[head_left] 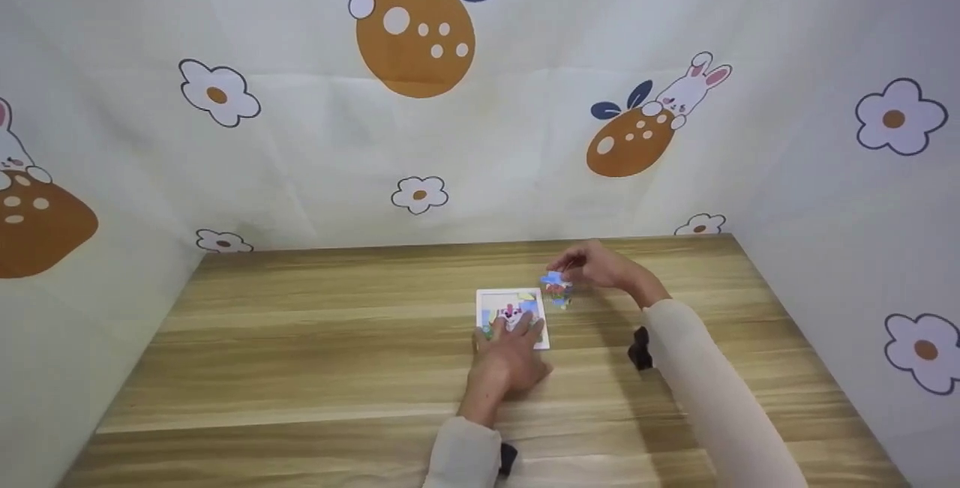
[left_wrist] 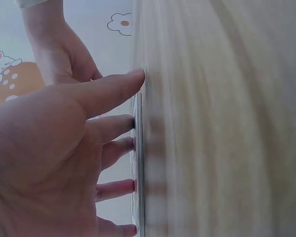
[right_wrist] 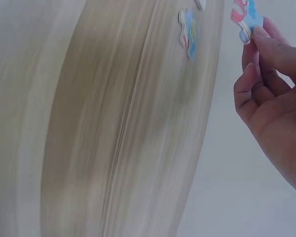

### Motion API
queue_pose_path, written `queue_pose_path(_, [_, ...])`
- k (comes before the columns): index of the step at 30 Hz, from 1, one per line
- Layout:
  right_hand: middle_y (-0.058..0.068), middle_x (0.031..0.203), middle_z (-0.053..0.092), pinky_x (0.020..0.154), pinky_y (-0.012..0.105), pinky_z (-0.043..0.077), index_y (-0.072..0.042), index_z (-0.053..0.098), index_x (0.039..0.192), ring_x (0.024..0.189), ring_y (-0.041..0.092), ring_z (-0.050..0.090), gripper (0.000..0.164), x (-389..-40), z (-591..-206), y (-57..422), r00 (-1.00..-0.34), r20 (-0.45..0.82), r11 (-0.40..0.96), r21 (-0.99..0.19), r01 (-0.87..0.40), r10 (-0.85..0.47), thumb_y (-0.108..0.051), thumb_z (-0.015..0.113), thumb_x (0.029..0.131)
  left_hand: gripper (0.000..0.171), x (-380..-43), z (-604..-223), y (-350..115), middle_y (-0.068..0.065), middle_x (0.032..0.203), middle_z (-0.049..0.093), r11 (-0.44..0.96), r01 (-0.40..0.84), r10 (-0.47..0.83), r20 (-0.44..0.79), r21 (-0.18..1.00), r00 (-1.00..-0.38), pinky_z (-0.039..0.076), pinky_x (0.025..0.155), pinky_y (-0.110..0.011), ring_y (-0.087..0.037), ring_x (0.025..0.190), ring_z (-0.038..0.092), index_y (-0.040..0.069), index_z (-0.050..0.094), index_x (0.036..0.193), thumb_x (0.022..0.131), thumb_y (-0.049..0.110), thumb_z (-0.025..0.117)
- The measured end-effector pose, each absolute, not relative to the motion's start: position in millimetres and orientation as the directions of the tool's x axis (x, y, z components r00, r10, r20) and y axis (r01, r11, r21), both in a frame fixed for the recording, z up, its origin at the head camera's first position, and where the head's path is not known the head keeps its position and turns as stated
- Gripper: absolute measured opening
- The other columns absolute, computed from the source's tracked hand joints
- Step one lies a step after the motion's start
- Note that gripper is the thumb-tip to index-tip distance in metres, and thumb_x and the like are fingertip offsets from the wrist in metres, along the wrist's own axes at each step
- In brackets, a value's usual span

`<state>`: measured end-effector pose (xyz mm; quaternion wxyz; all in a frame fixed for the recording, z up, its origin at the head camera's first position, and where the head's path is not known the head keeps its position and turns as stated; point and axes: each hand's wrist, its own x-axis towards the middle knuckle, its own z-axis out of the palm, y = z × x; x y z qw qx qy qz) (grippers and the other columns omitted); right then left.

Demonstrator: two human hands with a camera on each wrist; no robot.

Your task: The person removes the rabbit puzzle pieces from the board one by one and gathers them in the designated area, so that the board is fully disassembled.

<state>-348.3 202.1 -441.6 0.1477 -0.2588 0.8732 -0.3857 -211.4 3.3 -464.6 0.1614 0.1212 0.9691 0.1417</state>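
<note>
A small square picture puzzle [head_left: 514, 292] with a white border lies on the wooden table, showing a cartoon animal face. My left hand [head_left: 510, 364] rests on its near part, covering some of the picture; the left wrist view shows the extended fingertips [left_wrist: 128, 186] down on the thin board. To the right of the board, my right hand [head_left: 596, 264] pinches a blue and red puzzle piece [right_wrist: 246, 19] between thumb and fingers, held above the table. Beneath it, a second puzzle piece [right_wrist: 190, 33] lies flat beside the board.
The wooden table [head_left: 300, 353] extends on both sides of the puzzle. A pale cloth [head_left: 300, 136] printed with rabbits and flowers rises behind it and along both sides. Dark wrist devices [head_left: 640, 349] sit under both sleeves.
</note>
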Motion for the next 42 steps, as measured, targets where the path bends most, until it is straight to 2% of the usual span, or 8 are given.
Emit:
queue_pose_path(4, [0.022,0.115,0.072,0.083,0.025,0.054,0.002,0.073,0.114,0.096,0.022,0.066,0.024,-350,-441,216,-0.827,-0.056,0.564,-0.757,-0.33,-0.559,0.005,0.06,0.093,0.067,-211,-465,4,0.003,0.167,0.028,0.931,0.184,0.276,-0.278,0.315,-0.92,0.017,0.119,-0.071,-0.038,0.154,0.021,0.023,0.036,0.157,0.097,0.044,0.059])
queue_pose_path(6, [0.022,0.115,0.072,0.083,0.024,0.053,0.002,0.073,0.114,0.097,0.023,0.066,0.025,-350,-441,223,-0.83,-0.06,0.568,-0.757,-0.324,-0.554,0.006,0.06,0.093,0.067,-211,-464,4,0.003,0.167,0.028,0.928,0.179,0.275,-0.276,0.327,-0.921,0.016,0.119,-0.071,-0.038,0.154,0.021,0.023,0.036,0.156,0.097,0.043,0.06])
queue_pose_path(14, [0.018,0.112,0.074,0.096,0.049,0.054,-0.002,0.075,0.109,0.103,0.029,0.066,0.022,-347,-447,241,-0.832,-0.077,0.611,-0.715,-0.338,-0.55,0.004,0.062,0.093,0.068,-213,-467,3,0.003,0.167,0.028,0.918,0.159,0.272,-0.284,0.363,-0.92,0.014,0.12,-0.071,-0.037,0.155,0.02,0.023,0.036,0.156,0.096,0.042,0.061])
queue_pose_path(23, [0.011,0.112,0.075,0.096,0.045,0.053,-0.008,0.077,0.107,0.1,0.021,0.064,0.023,-345,-457,244,-0.847,-0.17,0.686,-0.674,-0.273,-0.504,0.002,0.061,0.094,0.068,-213,-466,4,0.003,0.167,0.026,0.916,0.14,0.262,-0.297,0.376,-0.918,0.011,0.121,-0.069,-0.037,0.155,0.018,0.023,0.036,0.156,0.096,0.042,0.061])
queue_pose_path(31, [0.013,0.116,0.074,0.103,0.049,0.051,-0.007,0.076,0.11,0.107,0.023,0.064,0.024,-345,-464,246,-0.872,-0.192,0.708,-0.672,-0.217,-0.45,0.003,0.06,0.095,0.067,-213,-466,4,0.003,0.168,0.025,0.91,0.128,0.26,-0.302,0.395,-0.917,0.009,0.122,-0.068,-0.036,0.156,0.016,0.024,0.036,0.157,0.097,0.04,0.061])
queue_pose_path(35, [0.017,0.119,0.073,0.105,0.052,0.049,-0.003,0.074,0.113,0.114,0.03,0.064,0.024,-344,-467,245,-0.886,-0.169,0.704,-0.677,-0.214,-0.431,0.003,0.06,0.095,0.067,-212,-466,4,0.003,0.167,0.026,0.91,0.135,0.263,-0.294,0.392,-0.919,0.01,0.122,-0.069,-0.036,0.156,0.017,0.024,0.036,0.156,0.096,0.04,0.061])
queue_pose_path(38, [0.02,0.119,0.072,0.103,0.049,0.052,0.001,0.072,0.115,0.114,0.032,0.065,0.023,-342,-469,244,-0.889,-0.137,0.688,-0.688,-0.232,-0.436,0.002,0.064,0.093,0.068,-212,-466,2,0.003,0.167,0.028,0.913,0.158,0.275,-0.283,0.377,-0.919,0.012,0.121,-0.069,-0.037,0.155,0.019,0.024,0.036,0.156,0.095,0.04,0.062])
queue_pose_path(42, [0.02,0.114,0.073,0.092,0.036,0.056,0.003,0.072,0.113,0.103,0.025,0.067,0.024,-341,-473,242,-0.893,-0.113,0.676,-0.696,-0.242,-0.436,0.0,0.071,0.089,0.069,-213,-466,0,0.002,0.166,0.029,0.916,0.188,0.296,-0.281,0.355,-0.913,0.015,0.12,-0.071,-0.036,0.155,0.02,0.023,0.036,0.156,0.095,0.041,0.063])
